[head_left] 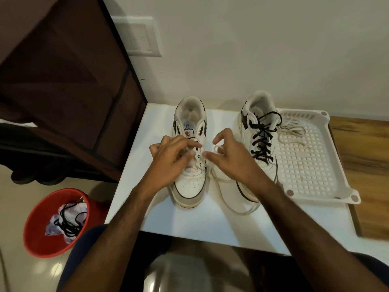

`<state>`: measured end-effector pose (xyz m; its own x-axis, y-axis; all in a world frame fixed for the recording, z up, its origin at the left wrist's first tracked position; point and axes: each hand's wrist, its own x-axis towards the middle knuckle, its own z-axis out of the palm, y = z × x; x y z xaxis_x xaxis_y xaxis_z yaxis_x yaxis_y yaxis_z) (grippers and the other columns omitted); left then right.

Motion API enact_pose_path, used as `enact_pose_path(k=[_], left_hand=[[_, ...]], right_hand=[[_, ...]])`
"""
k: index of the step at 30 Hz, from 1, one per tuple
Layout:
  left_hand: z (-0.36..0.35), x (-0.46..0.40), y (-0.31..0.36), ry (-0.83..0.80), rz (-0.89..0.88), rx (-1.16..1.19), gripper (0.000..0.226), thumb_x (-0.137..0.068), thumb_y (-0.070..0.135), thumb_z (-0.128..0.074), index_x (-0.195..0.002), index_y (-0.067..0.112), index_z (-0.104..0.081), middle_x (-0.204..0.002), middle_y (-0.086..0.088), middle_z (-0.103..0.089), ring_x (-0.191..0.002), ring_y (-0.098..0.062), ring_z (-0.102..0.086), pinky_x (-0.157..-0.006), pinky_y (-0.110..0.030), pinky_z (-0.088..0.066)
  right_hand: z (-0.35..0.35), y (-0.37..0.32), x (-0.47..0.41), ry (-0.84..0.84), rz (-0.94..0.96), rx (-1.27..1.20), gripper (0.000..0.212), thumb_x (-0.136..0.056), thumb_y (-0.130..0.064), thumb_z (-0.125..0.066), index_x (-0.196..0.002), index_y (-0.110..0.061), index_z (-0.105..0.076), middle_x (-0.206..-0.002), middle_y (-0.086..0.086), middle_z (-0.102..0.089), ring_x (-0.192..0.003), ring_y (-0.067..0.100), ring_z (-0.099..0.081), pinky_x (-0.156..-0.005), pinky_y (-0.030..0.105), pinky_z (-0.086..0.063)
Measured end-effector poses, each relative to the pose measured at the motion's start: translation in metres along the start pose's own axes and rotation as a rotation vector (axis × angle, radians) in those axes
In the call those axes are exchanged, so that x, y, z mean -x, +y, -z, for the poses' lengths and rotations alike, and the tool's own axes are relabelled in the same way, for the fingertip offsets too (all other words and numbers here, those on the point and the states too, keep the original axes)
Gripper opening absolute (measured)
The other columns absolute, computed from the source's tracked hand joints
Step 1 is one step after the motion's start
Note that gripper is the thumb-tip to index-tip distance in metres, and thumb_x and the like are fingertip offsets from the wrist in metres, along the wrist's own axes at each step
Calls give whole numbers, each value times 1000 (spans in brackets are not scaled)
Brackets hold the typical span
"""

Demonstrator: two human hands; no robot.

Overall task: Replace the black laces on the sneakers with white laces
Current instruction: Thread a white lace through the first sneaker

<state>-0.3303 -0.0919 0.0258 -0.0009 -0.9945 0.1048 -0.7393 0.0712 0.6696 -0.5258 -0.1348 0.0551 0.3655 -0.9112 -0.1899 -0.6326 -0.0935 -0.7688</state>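
Over the left sneaker, left hand pinches the white lace at the eyelets; right hand holds its loop. Right sneaker beside it on the surface, black-laced.

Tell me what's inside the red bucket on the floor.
The red bucket holds a tangled black lace lying on crumpled white paper. Anything beneath the paper is covered.
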Motion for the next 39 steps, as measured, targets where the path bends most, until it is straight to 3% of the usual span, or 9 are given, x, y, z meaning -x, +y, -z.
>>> enact_pose_path(k=[3,8,12,15,20,25,29,36,39], left_hand=[[1,-3,-1,-2,20,39,37,-107,16,-47,-111,44,-71,-106,32,-62,-113,4,-44,-95,-22,-17],[3,-10,-4,-8,16,58,63,-98,-5,-48,-103,54,-69,-102,30,-67,-107,1,-50,-101,-44,-25],[7,-10,-10,8,-1,34,83,-77,-17,-39,-101,57,-68,-99,33,-66,-100,4,-48,-97,-56,-33],[8,-10,-10,-16,13,47,87,-73,-20,-39,-101,57,-67,-100,26,-68,-102,3,-48,-100,-56,-32],[10,-12,-9,-81,39,149,72,-87,-15,-42,-106,46,-74,-103,24,-68,-109,2,-52,-103,-42,-22],[13,-12,-5,-90,31,206,55,-98,5,-43,-105,51,-72,-106,30,-66,-114,1,-54,-110,-51,-26],[12,-12,-6,-78,30,215,57,-94,8,-40,-101,54,-73,-104,32,-66,-109,-2,-56,-106,-58,-31],[9,-12,-10,-36,-14,236,60,-87,1,-39,-107,45,-75,-105,23,-71,-108,-7,-59,-103,-59,-36],[10,-13,-10,-45,-27,128,54,-94,-1,-45,-110,42,-73,-103,27,-68,-110,-2,-57,-103,-48,-30]], right_hand=[[-11,3,0,-18,3,97,27,-91,-44,-71,-107,-27,-58,-101,-6,-68,-103,11,-66,-86,37,-53],[-13,5,-4,48,107,139,9,-94,-30,-70,-86,-28,-66,-94,-14,-60,-93,3,-58,-81,31,-48],[10,-1,-6,184,120,-678,15,-102,-15,-56,-88,-20,-58,-99,-6,-67,-65,-1,-47,-61,21,-40],[35,0,-7,202,44,-1208,15,-102,-19,-47,-87,-19,-48,-77,1,-61,-50,5,-30,-41,17,-24],[15,2,-1,110,-21,-200,28,-95,-47,-66,-105,-24,-53,-79,-2,-64,-58,11,-56,-56,29,-45],[-9,4,-7,-45,2,203,26,-88,-57,-68,-95,-33,-65,-87,-7,-70,-82,15,-66,-73,36,-54],[-5,6,-7,0,74,173,12,-92,-39,-68,-86,-29,-67,-80,-13,-69,-77,7,-64,-71,34,-52],[24,0,-9,233,-49,-877,10,-83,-25,-51,-74,-21,-55,-69,-5,-55,-65,12,-47,-64,36,-37],[18,-4,-6,146,-100,-723,15,-92,-28,-50,-89,-14,-57,-78,2,-68,-67,13,-55,-61,33,-40]])
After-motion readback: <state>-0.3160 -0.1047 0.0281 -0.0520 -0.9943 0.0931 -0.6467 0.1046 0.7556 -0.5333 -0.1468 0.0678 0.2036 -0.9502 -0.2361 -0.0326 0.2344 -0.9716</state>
